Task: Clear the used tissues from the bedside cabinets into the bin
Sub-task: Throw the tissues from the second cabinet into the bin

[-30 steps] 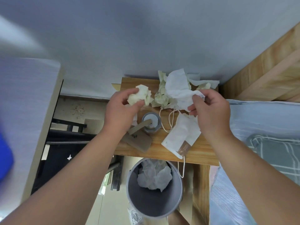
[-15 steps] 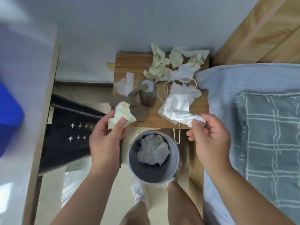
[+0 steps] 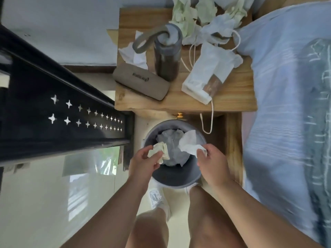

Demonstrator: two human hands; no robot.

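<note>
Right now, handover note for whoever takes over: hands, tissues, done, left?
Left hand grips a cream tissue; right hand pinches a white tissue; both above the bin.
Done: crumpled tissues lie in the bin.
Left: drop both, then clear the tissue pile at the back of the cabinet and the loose tissue beside the bottle.

From the bench I've come down over the bin, my left hand holding the cream tissue at its nine o'clock, my right hand the white tissue at three.
</note>
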